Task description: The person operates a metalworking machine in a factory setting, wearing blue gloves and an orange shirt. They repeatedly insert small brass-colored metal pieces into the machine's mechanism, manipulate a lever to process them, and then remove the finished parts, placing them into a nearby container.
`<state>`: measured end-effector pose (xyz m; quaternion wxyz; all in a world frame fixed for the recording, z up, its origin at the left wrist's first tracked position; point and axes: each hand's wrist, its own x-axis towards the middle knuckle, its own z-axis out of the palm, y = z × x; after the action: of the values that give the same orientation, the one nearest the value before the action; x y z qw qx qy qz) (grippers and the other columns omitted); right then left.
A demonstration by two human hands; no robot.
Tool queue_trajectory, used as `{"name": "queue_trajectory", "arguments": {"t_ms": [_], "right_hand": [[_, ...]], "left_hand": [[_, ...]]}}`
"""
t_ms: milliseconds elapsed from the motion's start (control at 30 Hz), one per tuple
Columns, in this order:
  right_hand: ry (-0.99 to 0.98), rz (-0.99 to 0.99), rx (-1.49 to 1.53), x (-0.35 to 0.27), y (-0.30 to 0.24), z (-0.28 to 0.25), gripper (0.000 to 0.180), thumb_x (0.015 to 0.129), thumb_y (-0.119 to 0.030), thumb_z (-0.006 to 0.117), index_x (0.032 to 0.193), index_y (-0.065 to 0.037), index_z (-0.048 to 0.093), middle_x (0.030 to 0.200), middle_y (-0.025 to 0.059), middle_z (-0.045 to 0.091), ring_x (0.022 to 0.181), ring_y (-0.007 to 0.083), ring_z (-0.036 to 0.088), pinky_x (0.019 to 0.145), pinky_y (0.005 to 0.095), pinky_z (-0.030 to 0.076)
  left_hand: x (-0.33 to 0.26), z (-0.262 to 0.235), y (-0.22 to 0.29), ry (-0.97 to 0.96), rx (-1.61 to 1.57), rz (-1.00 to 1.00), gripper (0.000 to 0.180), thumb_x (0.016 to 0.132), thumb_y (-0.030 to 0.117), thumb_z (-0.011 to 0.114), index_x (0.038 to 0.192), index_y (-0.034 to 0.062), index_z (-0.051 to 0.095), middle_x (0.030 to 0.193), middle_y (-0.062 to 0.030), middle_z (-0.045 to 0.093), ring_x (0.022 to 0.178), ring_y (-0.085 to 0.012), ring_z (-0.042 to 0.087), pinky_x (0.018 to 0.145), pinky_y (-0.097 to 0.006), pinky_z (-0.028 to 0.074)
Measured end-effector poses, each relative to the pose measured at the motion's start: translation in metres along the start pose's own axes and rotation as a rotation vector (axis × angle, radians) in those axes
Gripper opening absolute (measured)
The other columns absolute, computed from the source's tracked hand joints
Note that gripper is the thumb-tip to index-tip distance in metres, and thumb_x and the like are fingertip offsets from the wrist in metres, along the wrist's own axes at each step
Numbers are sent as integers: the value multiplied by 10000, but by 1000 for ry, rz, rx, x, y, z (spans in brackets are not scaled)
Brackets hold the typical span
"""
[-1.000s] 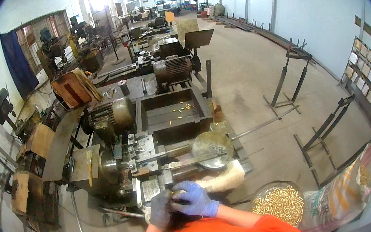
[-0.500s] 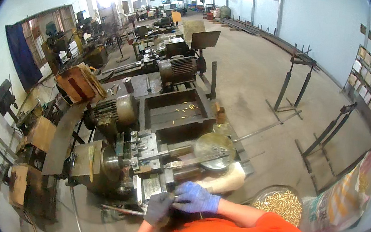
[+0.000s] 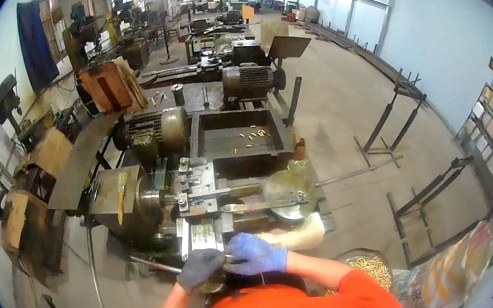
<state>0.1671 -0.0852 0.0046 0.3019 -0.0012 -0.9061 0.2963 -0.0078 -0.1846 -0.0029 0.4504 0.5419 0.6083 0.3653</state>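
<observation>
My left hand [image 3: 200, 268], in a dark grey glove, is closed at the near end of the machine's metal slide [image 3: 202, 235]. A metal rod [image 3: 153, 264] runs out to the left from beside it; whether the hand grips the rod cannot be made out. Close against it on the right, my right hand [image 3: 255, 255] wears a blue glove and has its fingers curled. A small metallic bit shows between the hands, too small to name. Just beyond them stand the clamping blocks [image 3: 196, 203], a flat lever bar [image 3: 265, 205] and a round metal disc [image 3: 288, 190].
Beyond the slide is a dark metal tray [image 3: 239, 162] holding several brass pieces [image 3: 255, 133]. A brush [image 3: 121, 200] lies on the machine housing at left. By my right elbow stand a bowl of brass pieces [image 3: 372, 269] and a woven sack [image 3: 447, 271]. Metal stands [image 3: 433, 183] occupy the right floor.
The view has shifted slightly, so the machine sits a little farther right and the bowl is more covered by my arm. Both hands remain close together at the slide's near end.
</observation>
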Motion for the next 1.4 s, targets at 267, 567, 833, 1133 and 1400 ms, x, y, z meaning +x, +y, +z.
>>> {"name": "queue_trajectory", "arguments": {"t_ms": [267,567,833,1133,1400], "right_hand": [[-262,-49,-30,43,10,-3,284,734,-247,639,551,-45,560,575,128,509,604,322,521,552,412,398],[-263,33,-110,116,38,-20,295,749,-332,622,667,-50,649,666,138,596,662,305,577,572,392,449],[-247,-65,-464,173,98,29,378,726,-454,583,745,-93,694,836,140,647,1032,341,535,892,441,386],[-628,117,-752,196,122,63,519,733,-521,503,791,-40,687,940,157,649,1178,355,444,1036,531,212],[-620,184,-676,196,114,58,428,754,-493,519,878,-128,703,1079,154,604,1228,353,383,1068,507,153]], "left_hand": [[-44,-55,-7,186,8,-37,229,806,183,620,932,-9,621,768,-62,631,711,-121,583,636,-279,479],[-253,-195,-137,1034,892,-251,246,835,247,582,741,22,612,641,-129,595,541,-315,532,520,-363,404],[-291,-132,-224,1267,762,-509,454,852,405,575,933,-42,573,589,-36,502,528,-107,475,496,-280,404],[-275,-141,-191,1157,172,-500,264,832,270,633,899,25,560,628,2,488,511,-83,459,469,-248,413],[-308,-148,-202,985,506,-562,318,817,281,633,917,-15,573,660,-30,519,588,-117,503,563,-292,438]]}}
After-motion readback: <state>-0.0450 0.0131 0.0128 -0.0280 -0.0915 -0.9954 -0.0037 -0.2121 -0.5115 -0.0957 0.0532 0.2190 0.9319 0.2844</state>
